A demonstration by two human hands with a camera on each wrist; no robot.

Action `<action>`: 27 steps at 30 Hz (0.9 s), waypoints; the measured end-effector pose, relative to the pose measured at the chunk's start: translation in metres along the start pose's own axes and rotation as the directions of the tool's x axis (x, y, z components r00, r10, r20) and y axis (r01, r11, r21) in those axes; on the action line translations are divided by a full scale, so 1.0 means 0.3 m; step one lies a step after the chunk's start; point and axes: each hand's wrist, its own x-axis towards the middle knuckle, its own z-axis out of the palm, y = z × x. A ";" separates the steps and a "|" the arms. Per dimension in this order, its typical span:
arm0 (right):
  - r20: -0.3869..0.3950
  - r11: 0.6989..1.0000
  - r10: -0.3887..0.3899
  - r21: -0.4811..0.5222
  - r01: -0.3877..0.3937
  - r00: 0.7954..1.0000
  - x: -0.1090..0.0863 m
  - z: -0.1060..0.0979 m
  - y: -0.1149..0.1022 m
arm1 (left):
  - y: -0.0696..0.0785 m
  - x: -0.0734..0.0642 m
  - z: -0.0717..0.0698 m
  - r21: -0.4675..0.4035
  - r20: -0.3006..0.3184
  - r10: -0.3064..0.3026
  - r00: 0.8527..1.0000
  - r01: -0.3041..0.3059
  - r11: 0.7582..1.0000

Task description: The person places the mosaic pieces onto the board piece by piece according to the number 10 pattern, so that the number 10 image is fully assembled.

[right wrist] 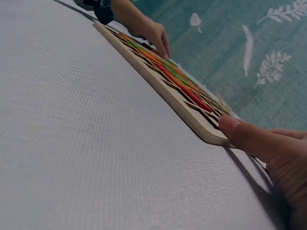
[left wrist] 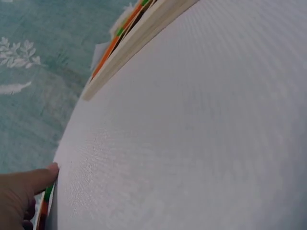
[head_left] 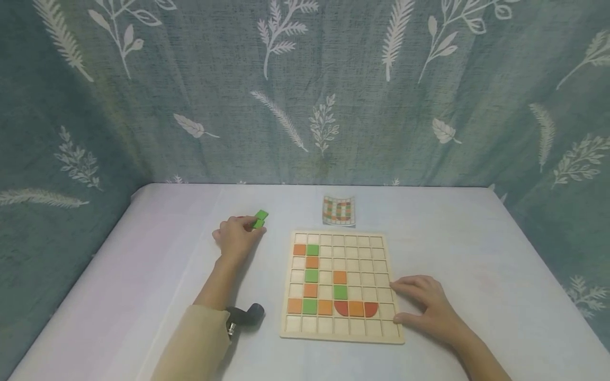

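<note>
My left hand (head_left: pixel 236 236) is left of the board's far corner, pinching a green square tile (head_left: pixel 259 224) between thumb and index finger. Another green tile (head_left: pixel 261 214) lies just beyond it, and a bit of red shows by the fingers. The wooden grid board (head_left: pixel 343 327) lies flat, with orange, green and red pieces in some of its cells. Two red rounded pieces flank an orange square (head_left: pixel 356 308) in a near row. My right hand (head_left: pixel 426 307) rests at the board's right edge, thumb and fingertips touching it, thumb apart from the fingers.
A small pattern card (head_left: pixel 339 211) with a coloured grid lies beyond the board's far edge. The white-covered table (head_left: pixel 481 254) meets a green leaf-print cloth (head_left: pixel 362 132) at the back and sides. A black strap with a camera (head_left: pixel 250 315) sits on my left wrist.
</note>
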 end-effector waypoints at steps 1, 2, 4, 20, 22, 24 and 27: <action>0.002 1.000 0.000 0.002 0.000 1.000 0.000 0.001 0.000 | -0.004 0.000 0.003 0.000 -0.015 -0.002 1.000 0.002 1.000; 0.004 1.000 0.001 0.002 -0.001 1.000 -0.001 0.002 0.000 | -0.008 -0.001 0.005 -0.002 -0.028 0.000 1.000 0.000 1.000; 0.005 1.000 0.003 0.004 -0.003 1.000 -0.002 0.003 0.000 | -0.011 -0.001 0.008 0.000 -0.048 0.009 0.999 -0.009 1.000; 0.002 1.000 -0.001 0.003 0.001 1.000 0.000 0.001 -0.004 | 0.005 -0.052 0.011 0.050 0.009 0.162 0.987 -0.162 0.986; 0.007 1.000 0.008 0.001 -0.008 1.000 0.000 0.003 -0.007 | 0.008 -0.064 0.017 0.031 0.032 0.155 0.987 -0.156 0.987; 0.015 1.000 0.027 -0.007 -0.027 1.000 0.001 0.003 -0.010 | 0.017 -0.078 0.018 0.005 0.057 0.163 0.985 -0.163 0.987; 0.021 0.999 0.049 -0.014 -0.048 0.999 0.000 0.001 -0.013 | 0.039 -0.099 0.018 -0.028 0.076 0.211 0.975 -0.209 0.977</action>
